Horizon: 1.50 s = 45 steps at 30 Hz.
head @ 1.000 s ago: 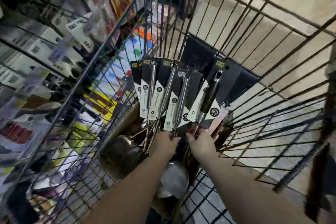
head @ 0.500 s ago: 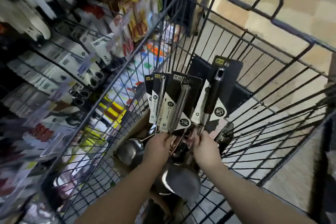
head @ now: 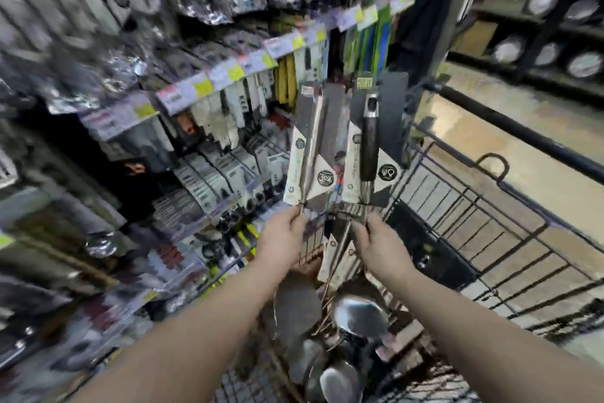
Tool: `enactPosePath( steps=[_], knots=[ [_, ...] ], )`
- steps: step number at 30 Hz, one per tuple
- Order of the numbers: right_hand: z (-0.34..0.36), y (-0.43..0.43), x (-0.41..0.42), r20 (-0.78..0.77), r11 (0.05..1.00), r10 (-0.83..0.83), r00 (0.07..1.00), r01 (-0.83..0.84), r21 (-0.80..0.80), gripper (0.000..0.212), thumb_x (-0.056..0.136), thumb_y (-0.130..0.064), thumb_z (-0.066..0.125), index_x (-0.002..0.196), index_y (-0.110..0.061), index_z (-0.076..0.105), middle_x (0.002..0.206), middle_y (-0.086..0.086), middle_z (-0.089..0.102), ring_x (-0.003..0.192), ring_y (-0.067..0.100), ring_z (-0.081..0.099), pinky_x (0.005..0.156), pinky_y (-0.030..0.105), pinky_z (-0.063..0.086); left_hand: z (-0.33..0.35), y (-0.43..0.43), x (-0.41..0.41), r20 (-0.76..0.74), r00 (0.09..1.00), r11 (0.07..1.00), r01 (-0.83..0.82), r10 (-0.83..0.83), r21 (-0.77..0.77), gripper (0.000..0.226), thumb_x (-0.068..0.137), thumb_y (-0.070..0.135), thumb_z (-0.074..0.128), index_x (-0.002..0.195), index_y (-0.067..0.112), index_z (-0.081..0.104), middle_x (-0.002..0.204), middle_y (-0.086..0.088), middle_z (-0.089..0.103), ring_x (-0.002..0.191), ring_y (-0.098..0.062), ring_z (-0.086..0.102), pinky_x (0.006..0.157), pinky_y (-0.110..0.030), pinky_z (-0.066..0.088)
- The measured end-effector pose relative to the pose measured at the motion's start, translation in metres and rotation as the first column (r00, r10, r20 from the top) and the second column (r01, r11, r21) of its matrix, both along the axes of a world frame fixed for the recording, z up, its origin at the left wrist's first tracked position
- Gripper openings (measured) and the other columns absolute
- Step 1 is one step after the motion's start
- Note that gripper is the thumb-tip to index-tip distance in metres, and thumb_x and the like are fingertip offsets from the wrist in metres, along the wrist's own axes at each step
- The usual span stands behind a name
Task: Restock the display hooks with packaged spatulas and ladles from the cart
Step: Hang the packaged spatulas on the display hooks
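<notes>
I see black cards (head: 392, 98) with white triangular corners, a black-and-silver handle (head: 369, 144), silver ladles (head: 359, 317), a black wire cart (head: 510, 124), lilac-and-yellow tags (head: 202, 87), beige floor (head: 510, 88).

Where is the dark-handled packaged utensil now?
Head view, right of centre: the dark-handled utensil on black card stands upright in the right hand, beside steel-handled packs in the left hand.

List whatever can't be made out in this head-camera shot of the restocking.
Head view only:
- Shelf wall: smeared by motion blur; no free hook can be picked out.
- Print on the silver-handled pack and black-handled pack: blurred, unreadable.
- Their tool heads: below the left hand and right hand, unclear whether spatula or ladle.
- Cart contents: blurred, cut by the bottom edge.
</notes>
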State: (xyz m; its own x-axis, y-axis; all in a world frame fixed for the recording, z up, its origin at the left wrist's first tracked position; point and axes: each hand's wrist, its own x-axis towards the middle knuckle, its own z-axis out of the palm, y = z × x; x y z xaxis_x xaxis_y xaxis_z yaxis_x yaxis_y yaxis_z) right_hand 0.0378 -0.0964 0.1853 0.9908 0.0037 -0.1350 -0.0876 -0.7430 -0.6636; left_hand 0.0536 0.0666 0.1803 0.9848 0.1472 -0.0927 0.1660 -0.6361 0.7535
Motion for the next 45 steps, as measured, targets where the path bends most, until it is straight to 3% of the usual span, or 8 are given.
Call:
enactPosePath(
  steps=[3,8,12,18,23,29,40,45],
  knots=[
    [0.032,0.024,0.004,0.069,0.996,0.082,0.994,-0.084,0.026,0.018,0.1,-0.033,0.036,0.091,-0.018,0.038,0.078,0.0,0.051,0.085,0.028,0.056,0.071,0.036,0.04,0.04,0.022,-0.009,0.098,0.994,0.998,-0.052,0.055,-0.027,0.037,0.093,0.02,0.052,0.058,0.014,0.041,0.054,0.003,0.04,0.058,-0.018,0.041,0.052,-0.014,0.033],
    [0.083,0.08,-0.005,0.193,0.965,0.237,0.952,-0.253,0.067,0.021,0.097,-0.03,0.044,0.108,-0.013,0.046,0.093,0.011,0.068,0.091,0.03,0.064,0.08,0.041,0.05,0.104,0.081,-0.048,0.233,0.959,0.987,-0.152,0.161,-0.056,0.034,0.093,0.019,0.053,0.06,0.016,0.045,0.052,0.003,0.042,0.063,-0.019,0.042,0.052,-0.028,0.024],
    [0.13,0.146,-0.034,0.313,0.894,0.335,0.889,-0.405,0.191,0.004,0.097,-0.024,0.045,0.1,-0.022,0.047,0.067,-0.001,0.064,0.07,0.027,0.067,0.072,0.039,0.053,0.157,0.141,-0.109,0.336,0.899,0.96,-0.265,0.28,-0.089,0.034,0.093,0.017,0.053,0.062,0.002,0.055,0.059,-0.021,0.049,0.064,-0.018,0.041,0.052,-0.027,0.024],
    [0.202,0.267,-0.129,0.441,0.752,0.444,0.78,-0.592,0.289,0.022,0.1,-0.018,0.041,0.078,-0.021,0.046,0.057,-0.003,0.053,0.033,0.001,0.05,0.044,0.017,0.042,0.226,0.243,-0.248,0.462,0.728,0.845,-0.526,0.507,-0.098,0.038,0.094,0.02,0.051,0.057,0.014,0.044,0.051,0.003,0.042,0.056,-0.016,0.041,0.05,-0.024,0.03],
    [0.251,0.362,-0.253,0.514,0.575,0.574,0.638,-0.76,0.301,0.021,0.099,-0.02,0.041,0.08,-0.024,0.05,0.059,-0.002,0.05,0.059,0.024,0.052,0.068,0.045,0.051,0.267,0.322,-0.396,0.548,0.562,0.726,-0.676,0.619,-0.127,0.032,0.093,0.022,0.051,0.067,0.005,0.06,0.061,-0.016,0.06,0.066,-0.029,0.056,0.064,-0.033,0.037],
    [0.292,0.46,-0.397,0.589,0.368,0.636,0.499,-0.867,0.336,0.027,0.1,-0.016,0.04,0.074,-0.01,0.047,0.057,0.001,0.048,0.045,0.007,0.046,0.042,0.007,0.036,0.306,0.389,-0.563,0.587,0.363,0.544,-0.824,0.723,-0.161,0.03,0.094,0.023,0.05,0.071,0.006,0.061,0.062,-0.01,0.057,0.063,-0.021,0.055,0.058,-0.027,0.038],
    [0.354,0.607,-0.552,0.614,0.086,0.73,0.3,-0.931,0.354,0.02,0.099,-0.021,0.04,0.084,-0.01,0.048,0.057,0.006,0.048,0.043,0.019,0.048,0.045,0.028,0.046,0.366,0.484,-0.743,0.672,0.022,0.245,-0.939,0.741,-0.239,0.031,0.092,0.03,0.05,0.079,0.008,0.067,0.076,-0.009,0.064,0.078,-0.028,0.058,0.067,-0.032,0.041],
    [0.381,0.675,-0.577,0.686,0.081,0.683,0.252,-0.959,0.272,0.024,0.098,-0.027,0.042,0.084,-0.008,0.051,0.061,0.006,0.053,0.053,0.025,0.054,0.064,0.044,0.052,0.392,0.544,-0.766,0.703,-0.015,0.263,-0.921,0.711,-0.286,0.032,0.091,0.029,0.052,0.069,0.009,0.063,0.059,-0.004,0.056,0.061,-0.023,0.052,0.059,-0.031,0.038]
  ],
)
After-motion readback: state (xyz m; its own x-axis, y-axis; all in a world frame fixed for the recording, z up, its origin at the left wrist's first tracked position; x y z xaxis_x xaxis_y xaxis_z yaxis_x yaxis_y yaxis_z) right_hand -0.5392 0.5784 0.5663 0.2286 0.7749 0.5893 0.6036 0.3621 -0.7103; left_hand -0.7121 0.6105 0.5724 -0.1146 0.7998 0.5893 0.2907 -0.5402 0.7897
